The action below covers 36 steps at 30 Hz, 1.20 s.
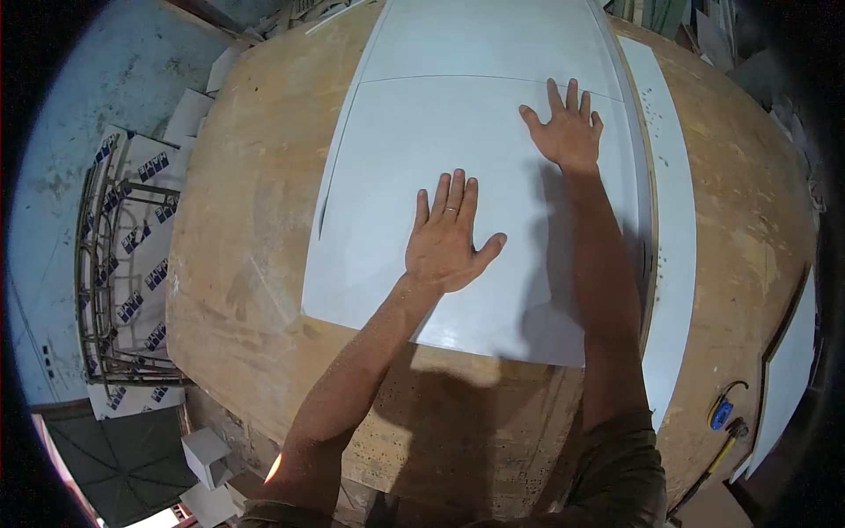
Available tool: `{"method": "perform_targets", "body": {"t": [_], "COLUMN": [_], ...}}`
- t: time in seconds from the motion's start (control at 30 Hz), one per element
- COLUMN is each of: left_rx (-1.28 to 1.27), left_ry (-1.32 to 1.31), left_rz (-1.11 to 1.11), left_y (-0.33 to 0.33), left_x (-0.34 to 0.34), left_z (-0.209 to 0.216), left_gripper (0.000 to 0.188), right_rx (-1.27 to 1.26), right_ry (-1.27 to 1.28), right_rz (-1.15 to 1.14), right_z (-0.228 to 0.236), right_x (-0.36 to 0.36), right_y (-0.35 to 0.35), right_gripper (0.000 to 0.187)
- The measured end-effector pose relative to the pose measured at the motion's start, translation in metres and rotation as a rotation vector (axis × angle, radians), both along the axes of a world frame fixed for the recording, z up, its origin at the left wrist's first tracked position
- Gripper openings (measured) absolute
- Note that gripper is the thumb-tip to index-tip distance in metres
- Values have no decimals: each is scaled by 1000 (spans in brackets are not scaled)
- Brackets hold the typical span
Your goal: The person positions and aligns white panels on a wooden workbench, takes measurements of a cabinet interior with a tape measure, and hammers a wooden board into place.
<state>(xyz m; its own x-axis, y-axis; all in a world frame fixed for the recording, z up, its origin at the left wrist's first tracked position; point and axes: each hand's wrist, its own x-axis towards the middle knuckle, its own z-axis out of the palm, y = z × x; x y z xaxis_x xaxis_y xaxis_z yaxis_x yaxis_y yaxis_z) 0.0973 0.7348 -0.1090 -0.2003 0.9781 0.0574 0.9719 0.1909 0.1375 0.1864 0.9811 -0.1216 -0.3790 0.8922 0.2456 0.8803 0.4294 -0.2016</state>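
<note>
My left hand [447, 239] and, at its two o'clock, right hand [566, 134] lie, fingers spread, on white board [488, 158], maybe keeping it still

Workshop, broad wooden worktable [238, 176], hammer [715, 464], leaning boards [150, 255]

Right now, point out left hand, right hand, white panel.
Left hand [443, 248], head view: back of the hand.
Right hand [570, 138], head view: back of the hand.
White panel [378, 185], head view: bare upper face.
</note>
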Motion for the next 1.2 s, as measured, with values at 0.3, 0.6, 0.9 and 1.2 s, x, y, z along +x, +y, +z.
{"method": "perform_targets", "body": {"t": [0.3,0.6,0.9,1.2], "left_rx": [-6,-39,-40,8], "left_ry": [-7,-3,4,-18], "left_rz": [0,13,28,60], "left_y": [9,21,29,36], "left_x": [-1,-3,-8,-10], "left_z": [4,4,6,5], "left_gripper": [88,88,88,86], "right_rx": [-6,-20,-86,-84], "right_ry": [21,-82,-130,-115], "right_rz": [38,134,107,129], "right_z": [3,9,15,15], "right_x": [-4,-20,-29,-32], "right_y": [20,65,76,84], "right_gripper": [76,75,76,78]}}
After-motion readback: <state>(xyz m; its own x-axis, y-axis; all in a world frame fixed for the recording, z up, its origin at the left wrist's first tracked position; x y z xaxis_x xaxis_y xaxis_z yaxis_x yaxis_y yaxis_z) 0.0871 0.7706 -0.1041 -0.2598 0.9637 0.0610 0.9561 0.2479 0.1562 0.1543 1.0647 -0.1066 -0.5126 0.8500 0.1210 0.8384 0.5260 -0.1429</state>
